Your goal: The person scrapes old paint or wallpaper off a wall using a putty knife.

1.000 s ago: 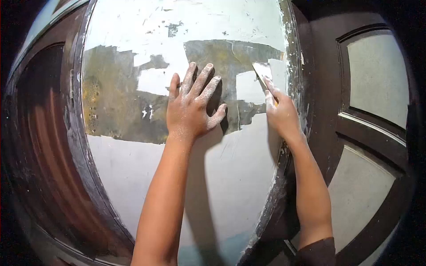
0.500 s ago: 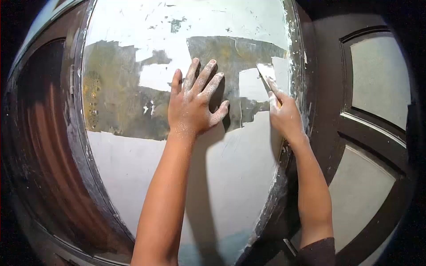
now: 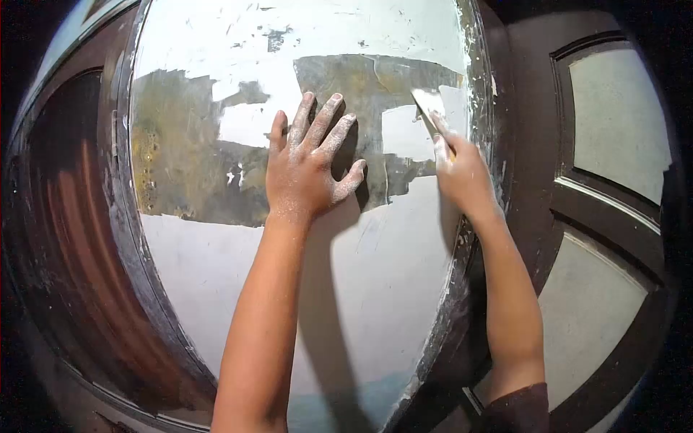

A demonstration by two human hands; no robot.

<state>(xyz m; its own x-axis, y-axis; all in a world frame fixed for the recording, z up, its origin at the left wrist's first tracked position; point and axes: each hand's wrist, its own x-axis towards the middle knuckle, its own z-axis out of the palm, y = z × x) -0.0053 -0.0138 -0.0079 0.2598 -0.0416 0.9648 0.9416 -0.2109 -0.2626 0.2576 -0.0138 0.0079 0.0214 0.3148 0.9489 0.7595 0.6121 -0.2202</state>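
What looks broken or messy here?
The wall looks damaged: a ragged, dark patch runs across it, behind the left hand, though it's white above and below. White powder dusts that hand's fingers too.

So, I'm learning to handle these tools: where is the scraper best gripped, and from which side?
Probably by its handle, coming from the lower right, as the right hand does. The broad blade sits at the upper left, so this should keep the palm away from its edge.

Scraper (image 3: 429, 108) tilted L, agst panel (image 3: 216, 274)
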